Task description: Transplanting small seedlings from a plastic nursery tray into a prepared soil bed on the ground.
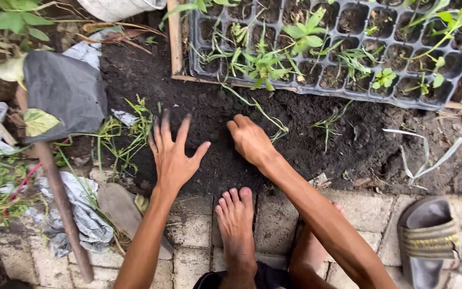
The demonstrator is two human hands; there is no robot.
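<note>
Pressing on the dark soil (274, 160) beside the seedling tray (343, 88), left hand (173, 155) fingers spread apart and right hand (251, 140) fingers together, risked flattening the loose seedling (327, 126) lying near.

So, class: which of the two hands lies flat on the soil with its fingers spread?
The left hand: open, fingers fanned. The right hand keeps its fingers together, pressing the soil.
</note>
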